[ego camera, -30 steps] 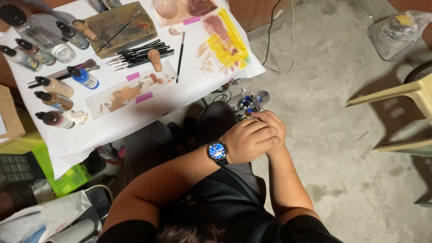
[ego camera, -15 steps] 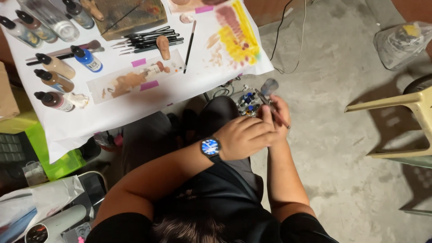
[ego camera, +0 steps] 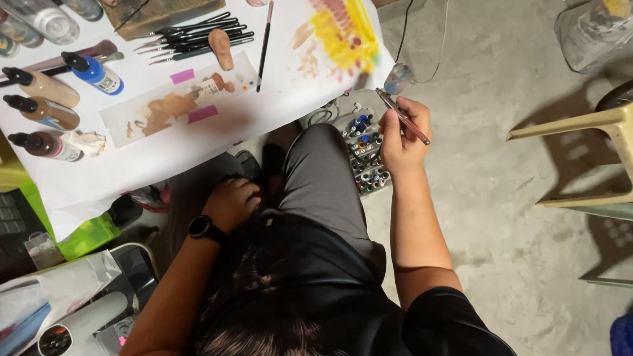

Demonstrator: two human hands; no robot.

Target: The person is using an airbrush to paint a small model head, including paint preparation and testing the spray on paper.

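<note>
My right hand (ego camera: 403,138) is raised beside the table's edge and grips a thin airbrush-like tool (ego camera: 403,118), which has a small metal cup (ego camera: 397,78) at its far end. Just below that hand, on the floor, a tray of small paint bottles (ego camera: 366,158) lies against my grey trouser leg. My left hand (ego camera: 231,201), with a dark watch (ego camera: 200,227) on its wrist, rests curled on my thigh and holds nothing.
The white-covered table (ego camera: 132,178) carries brown dropper bottles (ego camera: 41,86), a blue bottle (ego camera: 95,72), several dark brushes (ego camera: 191,36), a skin-coloured moulded piece (ego camera: 221,47) and yellow paint smears (ego camera: 343,33). A pale plastic chair (ego camera: 593,158) stands right. A green box (ego camera: 92,234) sits under the table.
Both hands were together over the paint tray. My left hand has dropped to my thigh, and my right hand has lifted the tool up toward the table edge.
</note>
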